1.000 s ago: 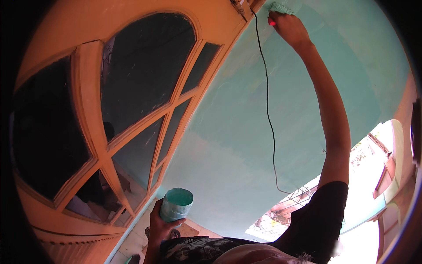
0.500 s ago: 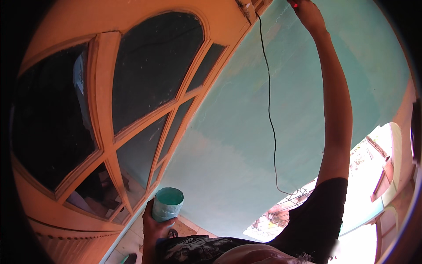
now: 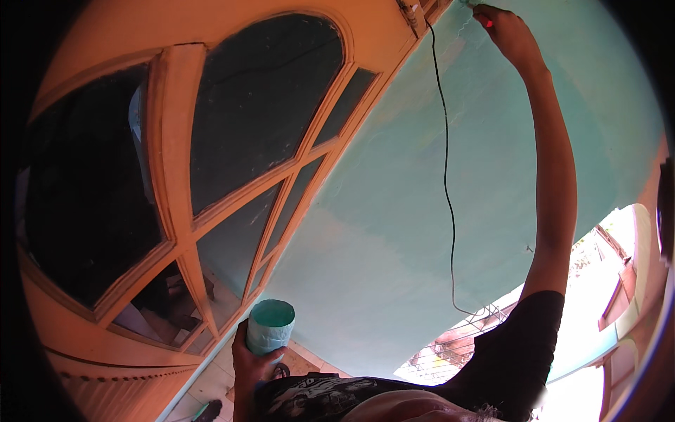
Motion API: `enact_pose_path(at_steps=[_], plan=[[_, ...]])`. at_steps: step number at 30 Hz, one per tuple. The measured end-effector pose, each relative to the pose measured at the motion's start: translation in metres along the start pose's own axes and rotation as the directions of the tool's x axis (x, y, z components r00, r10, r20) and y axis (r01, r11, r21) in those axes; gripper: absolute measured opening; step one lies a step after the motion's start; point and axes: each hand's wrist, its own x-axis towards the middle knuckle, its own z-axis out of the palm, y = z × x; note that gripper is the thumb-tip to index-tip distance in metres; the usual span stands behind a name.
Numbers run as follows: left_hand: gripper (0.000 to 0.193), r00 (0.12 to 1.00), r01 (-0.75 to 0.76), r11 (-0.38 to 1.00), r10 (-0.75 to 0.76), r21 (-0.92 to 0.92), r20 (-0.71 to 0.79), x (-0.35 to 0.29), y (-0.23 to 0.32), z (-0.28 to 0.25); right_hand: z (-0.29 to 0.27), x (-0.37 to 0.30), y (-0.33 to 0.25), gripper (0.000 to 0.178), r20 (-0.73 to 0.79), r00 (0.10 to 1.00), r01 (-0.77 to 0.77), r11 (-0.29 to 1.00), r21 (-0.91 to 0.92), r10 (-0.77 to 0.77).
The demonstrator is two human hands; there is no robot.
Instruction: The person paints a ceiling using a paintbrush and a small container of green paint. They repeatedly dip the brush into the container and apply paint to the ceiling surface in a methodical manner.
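My left hand (image 3: 254,361) is wrapped round a light teal cylindrical paint container (image 3: 270,336), low in front of my body. Its open mouth faces me, with teal inside. My right arm stretches far up along the teal wall (image 3: 380,232). At the top of the picture my right hand (image 3: 517,41) is closed on what looks like a small paintbrush (image 3: 489,23); a bit of red handle shows between the fingers. Its greenish tip meets the wall near the orange frame, and the rest is hidden by the hand.
An orange wooden frame with dark glass panes (image 3: 264,112) fills the left side. A black cable (image 3: 448,176) hangs down the wall. At lower right is a bright opening with a metal grille (image 3: 450,352). Below are floor tiles and a dark shoe-like object (image 3: 207,411).
My right hand has come slightly lower and more into view, showing the greenish tip at the wall. The view has shifted a little; the left hand still holds the container.
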Motion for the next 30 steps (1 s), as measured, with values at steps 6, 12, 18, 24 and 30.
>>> enact_pose_path(at_steps=[6, 12, 18, 24, 30], plan=[[0.085, 0.999, 0.005, 1.0, -0.005, -0.014, 0.04, 0.01, -0.009, 0.008, 0.024, 0.02, 0.05, 0.012, -0.098, 0.982, 0.159, 0.987, -0.027, -0.16], [0.085, 0.998, 0.037, 0.999, -0.036, -0.028, 0.053, 0.013, -0.003, 0.014, 0.032, 0.006, 0.026, 0.012, 0.096, 0.94, 0.326, 0.944, 0.044, -0.328], [0.084, 0.997, -0.036, 0.999, 0.036, -0.001, 0.07, 0.016, -0.003, 0.019, 0.033, -0.016, 0.021, 0.021, 0.039, 0.893, 0.443, 0.892, 0.088, -0.448], [0.084, 0.994, -0.001, 0.998, 0.008, -0.064, 0.11, 0.016, -0.007, 0.025, -0.016, -0.003, 0.033, 0.018, -0.084, 0.97, 0.231, 0.973, 0.032, -0.227], [0.084, 0.993, 0.006, 1.0, -0.006, -0.003, 0.116, 0.017, -0.005, 0.028, 0.032, 0.009, 0.057, 0.02, -0.109, 0.976, 0.187, 0.982, -0.027, -0.189]])
